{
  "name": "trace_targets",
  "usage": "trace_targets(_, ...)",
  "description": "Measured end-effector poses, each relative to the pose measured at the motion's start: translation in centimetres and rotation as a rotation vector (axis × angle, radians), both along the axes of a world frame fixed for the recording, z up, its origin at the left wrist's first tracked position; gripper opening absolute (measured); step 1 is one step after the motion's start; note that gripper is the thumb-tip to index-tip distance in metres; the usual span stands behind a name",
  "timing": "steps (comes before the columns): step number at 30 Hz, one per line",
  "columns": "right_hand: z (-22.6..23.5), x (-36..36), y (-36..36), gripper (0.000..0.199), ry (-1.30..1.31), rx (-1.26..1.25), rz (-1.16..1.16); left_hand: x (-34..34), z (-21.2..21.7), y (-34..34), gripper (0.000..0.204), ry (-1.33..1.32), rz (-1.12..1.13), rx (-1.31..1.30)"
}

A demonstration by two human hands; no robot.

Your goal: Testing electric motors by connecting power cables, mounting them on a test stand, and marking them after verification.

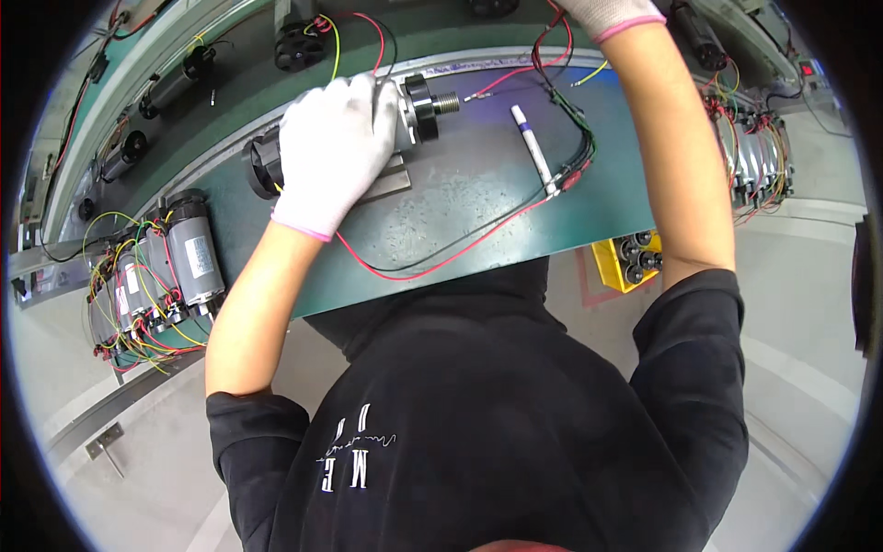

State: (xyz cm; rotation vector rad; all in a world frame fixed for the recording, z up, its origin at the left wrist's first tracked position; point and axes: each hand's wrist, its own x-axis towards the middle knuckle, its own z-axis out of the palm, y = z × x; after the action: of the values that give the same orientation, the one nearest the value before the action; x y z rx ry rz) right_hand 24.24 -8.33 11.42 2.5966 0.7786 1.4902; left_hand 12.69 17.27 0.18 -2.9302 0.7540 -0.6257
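Observation:
My left hand (338, 145), in a white knit glove, wraps over the top of a cylindrical electric motor (264, 167) lying on the bench. Most of its body is hidden under the glove. A black ring (422, 109) and a threaded metal shaft (447, 103) stick out to the right of the hand. Beneath the motor shows a grey metal block (390, 180). Red and black wires loop from below my left wrist toward the right. My right hand (612, 13), gloved too, reaches to the far edge of the view, where its fingers are cut off, near red and black leads (552, 64).
A white marker (533, 147) lies on the green bench (460, 198) beside a dark wire bundle (585, 138). Wired motors crowd the left end (195, 253) and the right side (759, 161). More motors (299, 41) sit on the far conveyor. A yellow bin (609, 267) holds dark round parts.

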Motion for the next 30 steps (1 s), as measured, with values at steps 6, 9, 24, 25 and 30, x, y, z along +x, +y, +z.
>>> trace_targets(6, 2.3, -7.1, 5.7, 0.036, 0.22, 0.134, 0.248, -0.9, 0.2, 1.1, 0.039, 0.076, 0.177, -0.157)
trace_targets(9, 4.6, -14.2, 11.6, 0.022, 0.814, 0.133, 1.039, 0.9, 1.2, 0.5, 0.039, 0.022, 0.135, -0.208)
trace_targets(24, -1.3, -28.4, 27.8, 0.008, 1.232, -0.03, 1.042, -0.2, -0.4, 0.9, 0.035, 0.025, 0.163, -0.162)
trace_targets(25, -1.5, -28.4, 27.4, 0.008, 1.213, -0.01, 1.035, -0.2, -0.3, 0.9, 0.035, 0.034, 0.181, -0.147)
trace_targets(30, -4.7, -26.4, 30.0, 0.007, 1.19, 0.158, 1.02, -1.0, -0.3, 0.1, 0.035, 0.028, 0.157, -0.147)
